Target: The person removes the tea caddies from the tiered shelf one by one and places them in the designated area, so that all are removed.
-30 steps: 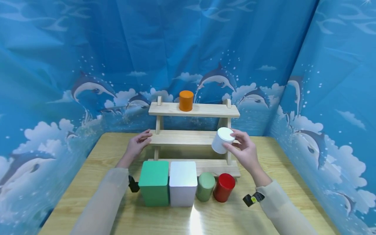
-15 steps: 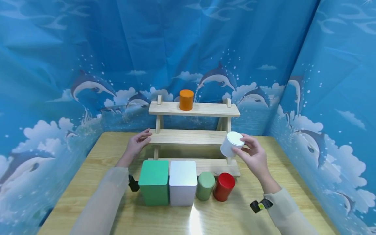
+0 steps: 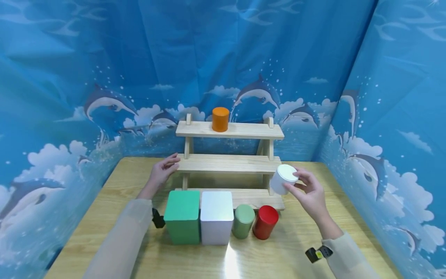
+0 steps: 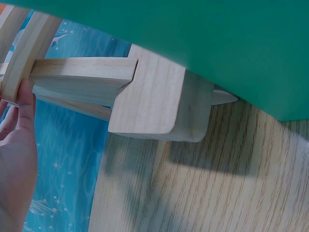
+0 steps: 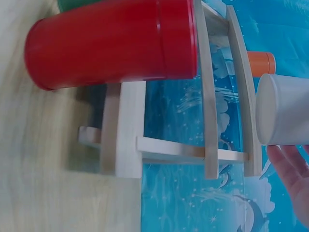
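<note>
My right hand (image 3: pixel 310 193) pinches a white lidded canister (image 3: pixel 278 182) between thumb and fingers. The canister is tilted and held off the table, by the right end of a three-tier wooden shelf rack (image 3: pixel 226 164). In the right wrist view the white canister (image 5: pixel 287 111) is cut off by the frame edge, with the fingertips (image 5: pixel 285 164) against it. At the other end, my left hand (image 3: pixel 162 170) holds the left end of the middle shelf. The left wrist view shows a finger (image 4: pixel 26 104) against the shelf end; the other fingers are partly hidden behind it.
An orange canister (image 3: pixel 220 120) stands on the top shelf. In front of the rack, a green box (image 3: pixel 182 223), a white box (image 3: pixel 216 224), a light green canister (image 3: pixel 243 223) and a red canister (image 3: pixel 265 223) stand in a row. Blue dolphin curtains (image 3: pixel 209 58) enclose the table.
My right hand has carried the white canister right and downward, from in front of the middle shelf to beside the rack's right end. The left hand stays put.
</note>
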`<state>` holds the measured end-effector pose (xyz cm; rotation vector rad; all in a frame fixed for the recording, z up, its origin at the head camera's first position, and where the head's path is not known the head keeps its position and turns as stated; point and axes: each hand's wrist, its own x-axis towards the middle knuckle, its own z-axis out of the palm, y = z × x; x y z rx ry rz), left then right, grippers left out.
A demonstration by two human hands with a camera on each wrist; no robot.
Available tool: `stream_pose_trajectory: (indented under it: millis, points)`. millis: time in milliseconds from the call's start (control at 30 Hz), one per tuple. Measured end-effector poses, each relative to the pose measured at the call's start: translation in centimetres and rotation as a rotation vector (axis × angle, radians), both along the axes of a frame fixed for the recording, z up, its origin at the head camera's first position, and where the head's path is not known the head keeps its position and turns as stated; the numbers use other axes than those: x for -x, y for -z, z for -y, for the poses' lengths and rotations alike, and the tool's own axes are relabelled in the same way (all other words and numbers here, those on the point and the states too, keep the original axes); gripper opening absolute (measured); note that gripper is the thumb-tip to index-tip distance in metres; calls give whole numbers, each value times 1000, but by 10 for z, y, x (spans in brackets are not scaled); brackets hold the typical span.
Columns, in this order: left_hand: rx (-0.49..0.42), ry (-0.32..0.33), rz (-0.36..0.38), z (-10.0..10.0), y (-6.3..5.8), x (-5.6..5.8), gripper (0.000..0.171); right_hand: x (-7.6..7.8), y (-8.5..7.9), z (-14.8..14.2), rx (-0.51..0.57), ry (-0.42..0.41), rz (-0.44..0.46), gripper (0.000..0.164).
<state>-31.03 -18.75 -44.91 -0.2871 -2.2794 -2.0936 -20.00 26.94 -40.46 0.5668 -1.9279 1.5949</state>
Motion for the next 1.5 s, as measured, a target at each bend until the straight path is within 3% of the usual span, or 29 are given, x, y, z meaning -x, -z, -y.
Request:
stream_pose_trajectory:
  millis: [167, 367, 633, 900, 1233, 1500]
  points:
    - [16, -13, -19, 4, 16, 9, 40, -5, 7, -6, -12, 19, 4, 37]
    - [46, -37, -38, 4, 20, 10, 43, -13, 18, -16, -18, 59, 40, 35]
    - [3, -14, -3, 1, 12, 7, 38, -22, 32, -28, -48, 130, 78, 36]
    - [-16, 3, -1, -4, -6, -6, 35, -31, 41, -33, -80, 147, 81, 38]
    - [0, -22, -45, 3, 20, 11, 38, -39, 58, -38, -73, 159, 118, 39]
    - [-20, -28, -28, 2, 19, 12, 38, -44, 76, -39, -98, 172, 159, 39]
